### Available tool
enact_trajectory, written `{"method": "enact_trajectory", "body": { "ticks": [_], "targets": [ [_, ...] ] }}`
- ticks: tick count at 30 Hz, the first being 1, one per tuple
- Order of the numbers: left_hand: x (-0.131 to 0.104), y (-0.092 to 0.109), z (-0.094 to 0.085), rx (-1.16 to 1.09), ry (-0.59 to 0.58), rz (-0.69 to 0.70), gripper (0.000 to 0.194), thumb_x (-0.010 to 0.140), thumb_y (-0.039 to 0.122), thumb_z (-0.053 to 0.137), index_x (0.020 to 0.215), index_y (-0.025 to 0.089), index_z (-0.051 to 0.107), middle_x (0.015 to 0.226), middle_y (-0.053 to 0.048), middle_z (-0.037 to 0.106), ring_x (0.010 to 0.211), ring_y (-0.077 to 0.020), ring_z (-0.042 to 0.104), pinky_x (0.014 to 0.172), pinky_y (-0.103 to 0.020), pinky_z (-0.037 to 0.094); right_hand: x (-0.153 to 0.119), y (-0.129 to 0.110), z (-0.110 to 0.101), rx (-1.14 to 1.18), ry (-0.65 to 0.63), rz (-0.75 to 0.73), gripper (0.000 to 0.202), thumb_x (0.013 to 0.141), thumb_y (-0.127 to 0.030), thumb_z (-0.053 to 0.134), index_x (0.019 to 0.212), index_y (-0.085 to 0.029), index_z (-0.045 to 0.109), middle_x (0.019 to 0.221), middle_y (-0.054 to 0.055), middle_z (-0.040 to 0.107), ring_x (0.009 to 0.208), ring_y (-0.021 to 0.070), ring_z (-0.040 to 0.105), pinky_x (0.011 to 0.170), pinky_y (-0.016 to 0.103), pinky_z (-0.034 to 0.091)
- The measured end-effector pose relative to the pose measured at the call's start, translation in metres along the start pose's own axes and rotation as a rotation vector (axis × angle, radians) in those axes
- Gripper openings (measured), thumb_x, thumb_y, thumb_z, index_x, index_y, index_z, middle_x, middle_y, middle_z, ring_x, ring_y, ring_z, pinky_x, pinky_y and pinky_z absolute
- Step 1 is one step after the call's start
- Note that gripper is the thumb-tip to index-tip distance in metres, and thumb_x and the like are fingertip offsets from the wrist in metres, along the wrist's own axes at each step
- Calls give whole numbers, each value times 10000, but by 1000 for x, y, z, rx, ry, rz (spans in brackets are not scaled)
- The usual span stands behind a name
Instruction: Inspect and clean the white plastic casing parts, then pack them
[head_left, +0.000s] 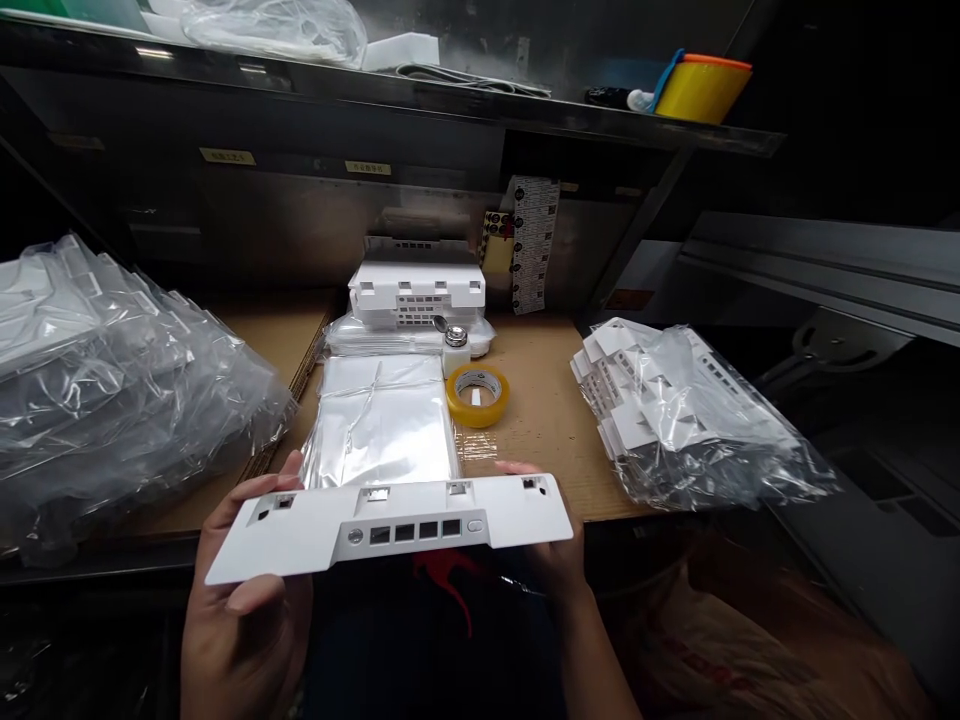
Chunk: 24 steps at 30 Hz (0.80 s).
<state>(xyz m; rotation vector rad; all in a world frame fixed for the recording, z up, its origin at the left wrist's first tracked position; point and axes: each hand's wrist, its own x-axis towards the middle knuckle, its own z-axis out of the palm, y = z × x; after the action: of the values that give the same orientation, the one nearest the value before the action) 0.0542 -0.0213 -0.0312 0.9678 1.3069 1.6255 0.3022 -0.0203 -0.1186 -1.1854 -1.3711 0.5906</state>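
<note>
Your L hand [247, 620] & R hand [561, 560] have fingers clamped on opp. ends of the white panel [420, 503], long axis L-R, nearer you than the clear bags [409, 420]

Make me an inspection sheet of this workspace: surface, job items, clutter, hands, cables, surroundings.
Surface: brown cardboard, partly covered.
Job's things: white panel, held up; stacked panels at the back; flat clear bags nearer; bagged panels at right; plastic-wrapped pile at left.
Clutter: yellow tape roll beside the flat bags; small bottle with metal top behind it.
Hands: left hand and right hand hold the panel's opposite ends.
Cables: nothing seen.
Surroundings: overhead shelf bearing a yellow container; label strip at the back.
</note>
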Motion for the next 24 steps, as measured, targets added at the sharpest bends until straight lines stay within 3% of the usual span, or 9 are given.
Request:
{"method": "enact_trajectory", "body": {
  "ticks": [5,10,12,13,15,17,19,21,24],
  "targets": [
    [-4,1,1,109,-24,108,540,810,620,751,1225,307,606,1419,-30,601,1477,-288,425,1196,-318,377,-2,9,4,49,46,32,331,956,-292,602,1285,-299,640,1292,84,726,1234,310,671,1061,507,540],
    [-7,6,14,-36,28,137,741,585,790,810,1107,279,690,1270,-25,674,1475,-321,423,1189,-323,407,-4,16,4,107,81,-12,307,973,-351,589,1273,-299,630,1288,91,716,1237,307,665,1086,537,523],
    [-5,4,16,-168,65,83,786,545,839,787,1112,300,713,1347,-12,669,1487,-303,411,1185,-321,418,-4,17,3,58,112,-21,307,972,-366,593,1262,-276,637,1277,99,721,1224,311,671,1080,541,526],
    [-2,3,15,-254,110,9,800,581,874,732,1153,316,713,1418,0,643,1496,-280,401,1182,-319,423,-4,17,2,30,124,-21,311,970,-370,599,1261,-265,639,1274,104,722,1219,314,674,1073,540,530],
    [6,0,9,-418,222,-276,774,724,874,620,1255,315,692,1479,-6,618,1486,-249,424,1144,-329,473,-4,18,2,1,134,-43,326,971,-359,603,1279,-259,630,1276,108,721,1213,314,679,1054,531,548],
    [15,-2,-1,-529,277,-666,715,825,777,597,1311,259,674,1343,-80,713,1418,-292,520,1067,-402,553,-2,17,1,-6,82,-122,367,975,-302,603,1340,-278,591,1315,100,705,1246,306,666,1064,525,549],
    [24,1,-12,-592,250,-958,658,839,677,640,1317,227,672,1076,-127,803,1250,-362,663,957,-480,616,8,14,1,1,-6,-229,415,975,-230,596,1378,-320,561,1352,62,694,1280,286,650,1090,520,540],
    [29,7,-20,-627,226,-1079,583,893,515,591,1380,196,621,846,-125,811,998,-381,770,827,-510,656,29,10,0,-15,-125,-300,410,987,-193,562,1371,-336,573,1382,28,683,1318,267,625,1129,520,511],
    [32,18,-27,-629,284,-1056,678,818,197,454,1486,83,487,682,-116,782,633,-334,778,615,-446,671,80,5,1,-283,-277,-209,330,1003,-264,542,1315,-292,646,1400,28,671,1364,259,570,1158,501,464]
  ]
}}
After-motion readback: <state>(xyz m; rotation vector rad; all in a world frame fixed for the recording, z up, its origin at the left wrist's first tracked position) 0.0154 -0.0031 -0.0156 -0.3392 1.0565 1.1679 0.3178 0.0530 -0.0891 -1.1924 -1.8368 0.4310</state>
